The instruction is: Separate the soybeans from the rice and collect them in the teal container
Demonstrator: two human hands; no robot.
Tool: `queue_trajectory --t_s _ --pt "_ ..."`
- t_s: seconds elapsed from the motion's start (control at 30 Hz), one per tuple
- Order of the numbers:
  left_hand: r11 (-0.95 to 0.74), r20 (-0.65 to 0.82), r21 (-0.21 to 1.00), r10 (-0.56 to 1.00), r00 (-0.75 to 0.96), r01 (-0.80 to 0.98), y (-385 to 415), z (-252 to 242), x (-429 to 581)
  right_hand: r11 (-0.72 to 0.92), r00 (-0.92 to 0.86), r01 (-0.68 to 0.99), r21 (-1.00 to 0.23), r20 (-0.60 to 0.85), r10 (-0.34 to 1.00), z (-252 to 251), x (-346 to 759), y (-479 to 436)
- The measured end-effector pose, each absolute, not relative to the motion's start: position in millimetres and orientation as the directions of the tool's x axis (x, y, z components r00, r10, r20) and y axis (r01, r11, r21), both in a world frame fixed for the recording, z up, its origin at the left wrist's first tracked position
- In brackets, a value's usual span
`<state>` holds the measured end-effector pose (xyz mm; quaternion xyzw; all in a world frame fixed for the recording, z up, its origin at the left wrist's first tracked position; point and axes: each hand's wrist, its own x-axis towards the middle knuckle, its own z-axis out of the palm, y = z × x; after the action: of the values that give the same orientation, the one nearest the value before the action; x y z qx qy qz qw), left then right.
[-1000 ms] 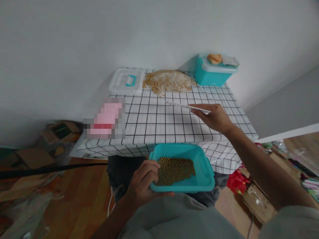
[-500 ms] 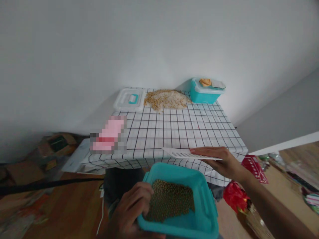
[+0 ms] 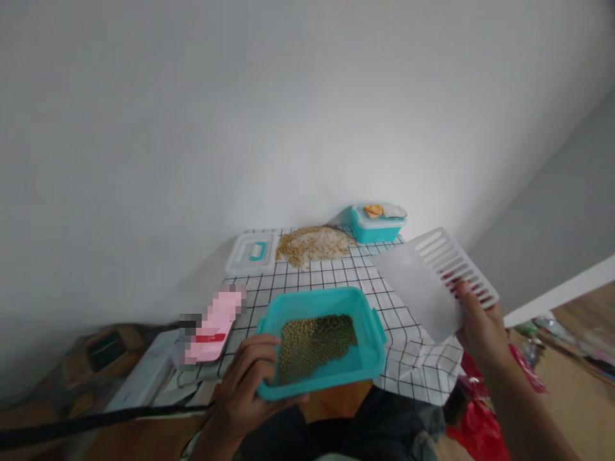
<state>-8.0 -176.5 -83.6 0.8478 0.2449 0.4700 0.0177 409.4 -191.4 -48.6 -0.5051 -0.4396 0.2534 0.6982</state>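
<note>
- Teal tray [image 3: 368, 365] of small olive-green beans [image 3: 314, 340] sits nearest the camera, held above the near edge of the worktop and tipped a little toward the viewer.
- Left hand [image 3: 247, 384] grips the tray's near left corner, its fingers [image 3: 254, 349] curled over the rim and touching the beans, the thumb underneath.
- Right hand [image 3: 480, 326] is raised just right of the tray and holds a white plastic board [image 3: 423, 288] with a row of slots along its far edge; the fingers pinch it at the slotted side, so the flat part slants down toward the tray without touching it.
- Below the tray lie dark trousers and a wooden floor; a black strap [image 3: 96, 420] crosses the lower left, and something red [image 3: 480, 435] lies on the floor at the right.
- Worktop [image 3: 408, 365] is covered by a white cloth with a black grid, hanging creased over the near right corner.
- At its left edge lies a pink, blurred-out item [image 3: 214, 323].
- Farther back, a clear lid with a teal handle [image 3: 252, 251] lies flat beside a loose heap of yellowish grain and beans [image 3: 312, 242].
- At the far right corner stands a closed teal box [image 3: 377, 224] with an orange scrap on its lid.
- Behind everything rises a plain white wall.
</note>
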Motion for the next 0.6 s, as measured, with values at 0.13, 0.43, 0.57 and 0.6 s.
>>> queue_trajectory --t_s 0.13,0.43,0.57,0.6 --pt "-0.877 0.808 0.227 0.412 0.421 0.423 -149 -101 -13 0.302 0.608 -0.162 -0.939 0.146 0.781 -46 408 -174" --pt "-0.847 0.768 0.275 0.479 0.426 0.455 -137 -122 -21 0.022 0.377 -0.109 -0.994 -0.021 0.926 -71 411 -112" --pt "-0.728 0.659 0.460 0.663 0.354 0.508 -145 -133 -29 0.030 0.341 0.032 -0.999 0.040 0.939 -71 389 -72" --pt "-0.687 0.646 0.506 0.702 0.299 0.521 -147 -137 -31 0.032 0.326 0.085 -0.996 0.058 0.944 -69 383 -62"
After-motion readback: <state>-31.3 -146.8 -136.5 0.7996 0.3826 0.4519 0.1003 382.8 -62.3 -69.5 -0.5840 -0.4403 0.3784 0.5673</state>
